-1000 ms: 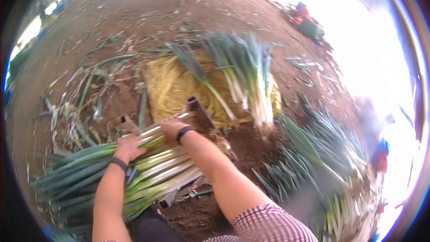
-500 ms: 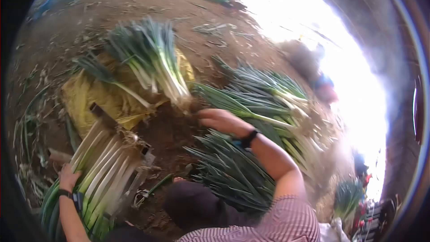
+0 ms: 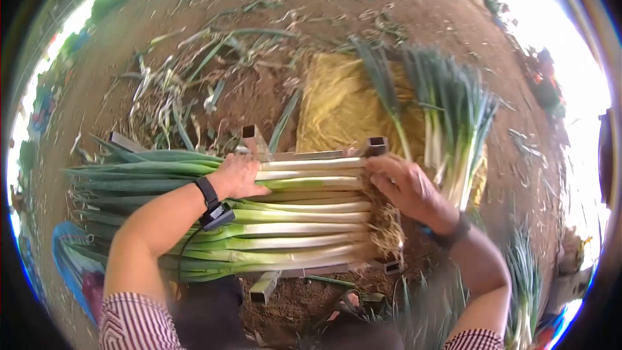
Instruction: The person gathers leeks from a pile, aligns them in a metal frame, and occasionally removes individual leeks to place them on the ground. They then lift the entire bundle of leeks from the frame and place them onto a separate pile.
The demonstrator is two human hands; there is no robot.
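Across the middle of the frame, we are steadying a bundle of long white-and-green leeks (image 3: 298, 227) lying on a grey square-tube metal rack (image 3: 262, 288), long axis running left to right, roots toward the right. Our left hand (image 3: 238, 176) is resting flat, fingers open, on the upper stalks; our right hand (image 3: 409, 189) is pressing open fingers against the root ends, nearer them.

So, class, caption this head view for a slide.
Left hand and right hand rest on leeks laid across a metal frame on soil.
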